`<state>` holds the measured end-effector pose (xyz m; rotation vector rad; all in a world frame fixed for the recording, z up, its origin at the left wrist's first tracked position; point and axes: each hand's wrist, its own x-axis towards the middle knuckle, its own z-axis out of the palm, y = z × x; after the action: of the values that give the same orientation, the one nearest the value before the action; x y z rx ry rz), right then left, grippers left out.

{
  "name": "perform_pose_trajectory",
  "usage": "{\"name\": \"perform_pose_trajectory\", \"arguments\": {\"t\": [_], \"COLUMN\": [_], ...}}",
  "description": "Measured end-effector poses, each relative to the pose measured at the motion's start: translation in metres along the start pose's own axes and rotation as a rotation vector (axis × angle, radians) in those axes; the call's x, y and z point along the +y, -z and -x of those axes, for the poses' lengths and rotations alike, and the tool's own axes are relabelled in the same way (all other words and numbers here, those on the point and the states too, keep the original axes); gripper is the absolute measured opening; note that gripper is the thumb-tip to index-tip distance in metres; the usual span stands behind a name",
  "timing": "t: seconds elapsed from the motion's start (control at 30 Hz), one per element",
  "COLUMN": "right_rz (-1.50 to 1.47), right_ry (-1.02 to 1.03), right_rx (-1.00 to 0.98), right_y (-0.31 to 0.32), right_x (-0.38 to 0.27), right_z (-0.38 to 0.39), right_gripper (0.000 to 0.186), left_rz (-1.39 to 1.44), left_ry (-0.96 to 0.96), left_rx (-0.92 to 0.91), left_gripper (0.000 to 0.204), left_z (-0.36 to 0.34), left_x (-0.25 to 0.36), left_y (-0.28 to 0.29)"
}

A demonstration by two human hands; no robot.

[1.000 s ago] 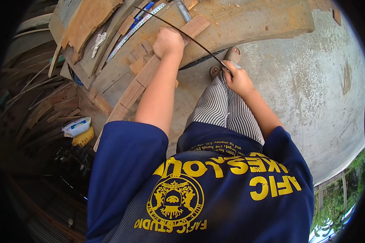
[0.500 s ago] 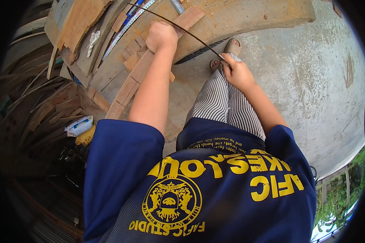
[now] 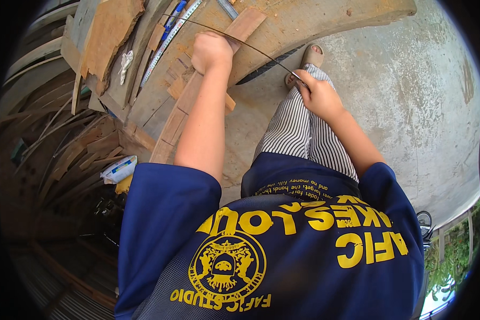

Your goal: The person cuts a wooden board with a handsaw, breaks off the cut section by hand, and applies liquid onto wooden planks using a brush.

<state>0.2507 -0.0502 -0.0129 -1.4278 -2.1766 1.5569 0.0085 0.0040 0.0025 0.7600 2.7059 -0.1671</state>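
My left hand [image 3: 213, 52] is closed round a long reddish-brown wooden strip [image 3: 249, 22], pressing it down on a thick plank [image 3: 325, 18]. Dark lines cross the strip near my left forearm [image 3: 202, 120]. In my right hand [image 3: 321, 96] is a saw whose thin dark blade [image 3: 256, 49] shows edge-on. The blade slants over the strip just beyond my left fist, its far end toward the upper left. Its handle is mostly hidden in my right fist.
Left of the strip lie a blue pen [image 3: 174, 18], a white measuring tape [image 3: 165, 49], a metal ruler [image 3: 228, 8] and small wood offcuts [image 3: 178, 72]. Rough boards [image 3: 112, 45] and stacked scrap wood [image 3: 82, 149] fill the left side. My sandalled foot [image 3: 312, 55] stands beside the plank.
My right hand and the saw have shifted slightly down and right in the picture, and the view itself has moved a little. My left hand keeps its hold on the wooden strip.
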Motion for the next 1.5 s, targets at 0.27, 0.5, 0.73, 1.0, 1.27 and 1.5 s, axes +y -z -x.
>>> {"name": "perform_pose_trajectory", "arguments": {"t": [0.27,0.5,0.73,1.0,1.27,1.5], "right_rz": [-0.029,-0.016,-0.083,-0.051,-0.043,0.054], "right_ry": [-0.069,0.088,-0.096,-0.078,-0.071,-0.126], "right_rx": [0.031,0.045,0.083,0.181,0.188,0.042], "right_y": [0.008,-0.006,-0.001,-0.016,-0.021,-0.028], "right_x": [0.057,-0.013,-0.002,-0.006,0.001,-0.031], "right_z": [0.079,-0.033,0.019,0.021,0.019,-0.006], "right_gripper": [0.032,0.027,0.025,0.028,0.027,0.026], "left_rz": [0.003,0.037,0.02,0.033,0.038,-0.091], "left_ry": [-0.005,-0.04,-0.276,-0.234,-0.256,-0.385], "left_rx": [-0.007,0.002,-0.053,-0.117,-0.103,0.109], "left_gripper": [0.043,0.045,0.033,0.041,0.041,0.037], "left_z": [0.001,0.002,0.028,0.029,0.03,0.012], "left_x": [0.0,0.003,0.025,0.029,0.029,-0.017], "left_y": [0.002,-0.002,-0.023,-0.019,-0.017,-0.01]}}
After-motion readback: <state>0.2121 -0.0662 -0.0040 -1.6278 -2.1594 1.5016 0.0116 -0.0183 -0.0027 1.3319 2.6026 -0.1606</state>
